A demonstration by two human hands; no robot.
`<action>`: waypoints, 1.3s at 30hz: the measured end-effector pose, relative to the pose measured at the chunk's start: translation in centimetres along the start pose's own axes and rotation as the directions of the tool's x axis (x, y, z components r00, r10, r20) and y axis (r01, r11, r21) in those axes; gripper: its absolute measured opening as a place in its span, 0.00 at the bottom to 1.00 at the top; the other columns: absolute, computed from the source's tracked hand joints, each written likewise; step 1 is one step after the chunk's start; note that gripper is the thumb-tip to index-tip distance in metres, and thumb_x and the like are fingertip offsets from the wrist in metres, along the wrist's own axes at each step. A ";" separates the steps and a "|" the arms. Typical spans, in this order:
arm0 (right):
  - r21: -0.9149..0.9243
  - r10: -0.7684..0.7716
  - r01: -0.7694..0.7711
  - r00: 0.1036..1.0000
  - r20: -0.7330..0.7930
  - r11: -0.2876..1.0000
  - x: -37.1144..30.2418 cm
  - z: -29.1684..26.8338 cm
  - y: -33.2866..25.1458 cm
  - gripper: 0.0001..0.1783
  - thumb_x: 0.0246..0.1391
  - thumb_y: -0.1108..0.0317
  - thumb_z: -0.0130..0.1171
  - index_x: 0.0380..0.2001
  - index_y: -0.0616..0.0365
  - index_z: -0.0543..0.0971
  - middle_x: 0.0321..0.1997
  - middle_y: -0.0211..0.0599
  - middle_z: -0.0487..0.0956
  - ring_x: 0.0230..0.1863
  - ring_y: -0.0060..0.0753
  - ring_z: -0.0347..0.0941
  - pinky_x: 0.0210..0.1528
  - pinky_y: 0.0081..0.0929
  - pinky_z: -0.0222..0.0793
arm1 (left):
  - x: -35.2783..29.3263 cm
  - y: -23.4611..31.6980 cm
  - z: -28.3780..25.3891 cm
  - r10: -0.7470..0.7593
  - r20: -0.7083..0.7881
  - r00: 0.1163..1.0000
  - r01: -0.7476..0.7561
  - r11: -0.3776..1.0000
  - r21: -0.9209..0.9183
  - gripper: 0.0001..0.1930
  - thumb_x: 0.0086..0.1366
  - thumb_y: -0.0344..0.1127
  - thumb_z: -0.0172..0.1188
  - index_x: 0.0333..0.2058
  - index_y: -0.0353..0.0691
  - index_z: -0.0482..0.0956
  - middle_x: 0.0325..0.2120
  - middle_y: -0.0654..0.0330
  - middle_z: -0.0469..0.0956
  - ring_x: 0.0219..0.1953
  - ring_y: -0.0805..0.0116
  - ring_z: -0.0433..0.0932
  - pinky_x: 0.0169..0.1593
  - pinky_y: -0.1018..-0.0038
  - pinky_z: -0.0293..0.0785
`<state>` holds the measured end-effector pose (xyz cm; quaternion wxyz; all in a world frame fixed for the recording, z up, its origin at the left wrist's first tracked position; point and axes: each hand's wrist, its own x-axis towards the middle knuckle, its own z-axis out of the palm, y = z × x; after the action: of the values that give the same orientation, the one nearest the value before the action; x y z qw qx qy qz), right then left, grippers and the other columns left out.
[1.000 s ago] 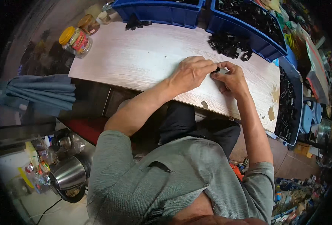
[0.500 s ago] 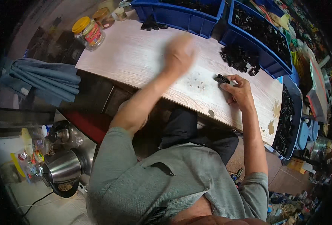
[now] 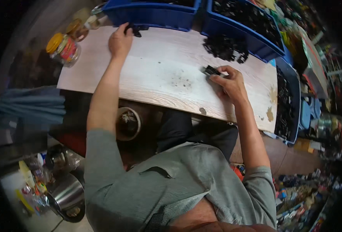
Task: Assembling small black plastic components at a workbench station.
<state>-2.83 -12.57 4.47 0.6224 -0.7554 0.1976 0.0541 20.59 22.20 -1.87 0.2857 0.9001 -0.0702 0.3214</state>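
My left hand (image 3: 120,43) reaches to the far left of the table. Its thumb and fingers close around a small black plastic part at the edge of a little heap of black parts (image 3: 138,31). Fingers partly hide what they pinch. At the right, my right hand (image 3: 232,84) grips a small black rectangular plastic part (image 3: 212,70) between thumb and forefinger, just over the tabletop. Beyond it lies a bigger pile of black plastic parts (image 3: 226,48).
Blue bins (image 3: 151,15) of black parts line the far edge, with another blue bin (image 3: 289,102) at the right. A yellow-lidded jar (image 3: 65,49) stands at the left end of the pale wooden table (image 3: 151,81). A round bucket (image 3: 128,123) sits below.
My left hand has swung from the middle of the table to the small heap at the far left and closed there. The right hand still holds its part. The whole view has shifted.
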 end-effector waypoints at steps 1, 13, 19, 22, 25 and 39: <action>0.008 -0.010 0.010 1.000 -0.003 1.000 0.1 -0.1 0.2 0.16 0.50 0.67 0.72 0.40 0.57 0.77 0.16 0.28 0.72 0.13 0.23 0.70 0.12 0.25 0.60 | -0.5 0.5 -0.4 0.023 -0.001 1.000 -0.023 1.000 0.019 0.16 0.64 0.42 0.63 0.50 0.49 0.83 0.40 0.49 0.85 0.44 0.49 0.83 0.47 0.60 0.78; 0.295 -0.005 0.127 0.924 -0.383 0.947 1.2 -12.2 2.6 0.10 0.56 0.67 0.66 0.38 0.61 0.81 0.24 0.32 0.78 0.15 0.24 0.70 0.17 0.25 0.67 | -9.0 9.9 -4.2 0.488 0.179 0.854 -0.494 0.869 -0.012 0.12 0.59 0.31 0.65 0.43 0.41 0.85 0.38 0.56 0.86 0.45 0.49 0.80 0.52 0.55 0.71; 0.284 0.120 0.099 0.741 -0.661 0.954 3.3 -16.2 3.5 0.19 0.49 0.60 0.75 0.39 0.59 0.81 0.17 0.31 0.72 0.14 0.31 0.71 0.21 0.36 0.80 | -9.9 11.8 -3.4 0.507 0.181 0.843 -0.493 0.862 -0.121 0.11 0.61 0.30 0.63 0.42 0.40 0.84 0.37 0.57 0.86 0.42 0.56 0.80 0.45 0.63 0.75; 0.154 0.105 -0.021 0.821 -0.561 0.988 4.2 -14.2 2.8 0.23 0.47 0.56 0.77 0.39 0.58 0.81 0.17 0.30 0.72 0.16 0.31 0.72 0.22 0.36 0.80 | -10.7 14.2 -2.6 0.530 0.236 0.815 -0.481 0.844 -0.235 0.12 0.61 0.29 0.65 0.44 0.38 0.85 0.41 0.55 0.85 0.45 0.54 0.81 0.47 0.61 0.75; -0.001 0.074 -0.086 0.858 -0.508 0.996 5.4 -11.0 1.3 0.22 0.45 0.55 0.78 0.34 0.59 0.80 0.16 0.27 0.69 0.15 0.27 0.68 0.18 0.32 0.74 | -11.3 15.7 -1.8 0.569 0.165 0.806 -0.520 0.813 -0.263 0.09 0.62 0.29 0.60 0.40 0.40 0.84 0.36 0.60 0.85 0.40 0.58 0.80 0.42 0.61 0.74; -0.456 -0.180 -0.090 0.839 -0.513 0.885 10.3 -10.1 3.2 0.17 0.46 0.59 0.72 0.36 0.59 0.85 0.21 0.31 0.75 0.16 0.30 0.70 0.18 0.32 0.76 | -11.3 16.3 -1.6 0.549 0.227 0.805 -0.475 0.824 -0.309 0.12 0.60 0.29 0.64 0.44 0.38 0.84 0.39 0.57 0.85 0.44 0.56 0.80 0.47 0.62 0.76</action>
<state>3.79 -25.20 0.34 0.3435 -0.8701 0.3281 -0.1311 5.80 8.94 -0.23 0.2784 0.8449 -0.3931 0.2327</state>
